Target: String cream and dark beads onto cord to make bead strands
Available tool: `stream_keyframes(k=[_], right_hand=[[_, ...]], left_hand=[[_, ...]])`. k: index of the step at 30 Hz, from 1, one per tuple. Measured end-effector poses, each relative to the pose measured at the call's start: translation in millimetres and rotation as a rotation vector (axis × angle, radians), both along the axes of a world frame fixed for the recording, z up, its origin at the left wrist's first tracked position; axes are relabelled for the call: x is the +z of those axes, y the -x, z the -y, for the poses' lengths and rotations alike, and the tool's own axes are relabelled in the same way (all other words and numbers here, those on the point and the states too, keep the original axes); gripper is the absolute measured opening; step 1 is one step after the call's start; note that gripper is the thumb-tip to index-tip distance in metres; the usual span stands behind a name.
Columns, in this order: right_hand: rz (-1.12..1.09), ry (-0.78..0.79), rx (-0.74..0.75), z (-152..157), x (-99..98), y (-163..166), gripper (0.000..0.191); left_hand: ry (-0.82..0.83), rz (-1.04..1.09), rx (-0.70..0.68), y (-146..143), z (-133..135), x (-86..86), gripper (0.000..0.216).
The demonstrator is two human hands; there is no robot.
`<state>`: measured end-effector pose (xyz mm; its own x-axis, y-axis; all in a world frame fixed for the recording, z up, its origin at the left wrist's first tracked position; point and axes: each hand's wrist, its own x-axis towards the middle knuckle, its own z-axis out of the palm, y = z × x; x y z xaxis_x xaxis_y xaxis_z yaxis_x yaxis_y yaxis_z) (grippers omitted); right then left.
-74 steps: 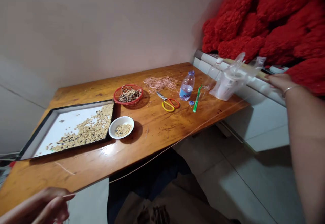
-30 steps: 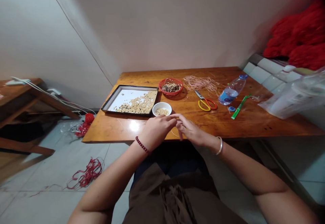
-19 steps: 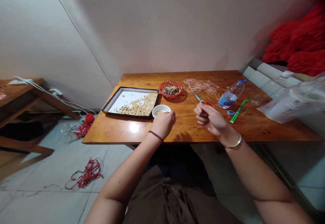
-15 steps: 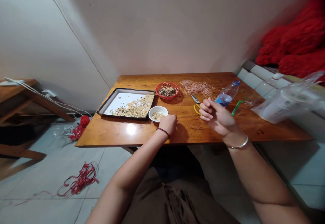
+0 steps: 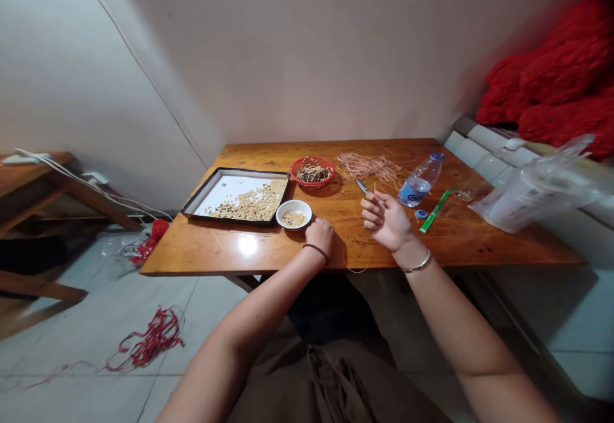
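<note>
My left hand (image 5: 320,234), with a dark beaded bracelet at the wrist, rests closed on the table beside a white bowl (image 5: 294,206) of small pale beads. Its fingertips are hidden, so what they hold cannot be seen. Raised over the table, my right hand (image 5: 387,221) has thumb and index finger pinched on a thin pale cord (image 5: 375,187), whose short end sticks up. Part of a thin cord curves along the table's front edge between the hands. Scissors (image 5: 362,185) lie just behind the right hand, which hides their handles.
A black-rimmed tray (image 5: 235,221) holds loose beads. Behind are a red basket (image 5: 313,184) of beaded strands and a pile of pink cord (image 5: 368,166). To the right are a water bottle (image 5: 421,181), a green strip (image 5: 435,212), a small blue-and-white round item (image 5: 421,214) and a plastic bag (image 5: 522,196).
My right hand has moved left and slightly down, uncovering the bottle's label and the small round item. My left hand stays closed by the bowl. The view has shifted slightly.
</note>
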<state>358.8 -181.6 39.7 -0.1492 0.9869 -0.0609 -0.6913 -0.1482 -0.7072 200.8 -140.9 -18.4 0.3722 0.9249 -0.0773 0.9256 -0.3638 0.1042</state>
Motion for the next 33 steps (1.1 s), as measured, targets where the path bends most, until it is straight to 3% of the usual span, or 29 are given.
stream_keyframes(k=[5, 10, 14, 17, 20, 23, 28, 30, 33], right_hand=[[0.014, -0.029, 0.010, -26.7, -6.1, 13.6, 0.019], [0.004, -0.067, -0.032, -78.6, -17.1, 38.8, 0.023], [0.061, -0.042, -0.064, -113.7, -31.6, 63.5, 0.020], [0.168, -0.022, -0.054, -122.0, -42.8, 77.7, 0.015], [0.329, -0.047, -0.089, -119.5, -49.4, 84.2, 0.020], [0.514, -0.098, -0.169, -116.5, -49.9, 83.9, 0.029], [0.797, -0.298, -0.307, -114.8, -43.5, 78.5, 0.023], [0.868, -0.329, -0.323, -113.4, -40.1, 77.8, 0.023], [0.911, -0.334, -0.319, -111.5, -37.7, 79.8, 0.022]], left_hand=[[-0.013, 0.101, -0.018, 13.4, 1.7, 1.0, 0.028], [-0.006, 0.264, -0.106, 45.7, -21.4, 19.3, 0.020], [-0.065, 0.674, -0.044, 62.7, -49.9, 37.1, 0.031], [0.086, 0.998, -0.066, 66.3, -76.4, 47.5, 0.026], [0.318, 1.142, -0.065, 65.4, -98.8, 53.1, 0.021], [0.391, 1.211, -0.071, 64.8, -112.0, 52.7, 0.021], [0.332, 1.095, -0.211, 80.4, -125.9, 50.6, 0.028], [0.230, 0.883, -0.304, 93.3, -130.1, 54.0, 0.027], [0.087, 0.362, -0.429, 109.9, -129.8, 57.2, 0.020]])
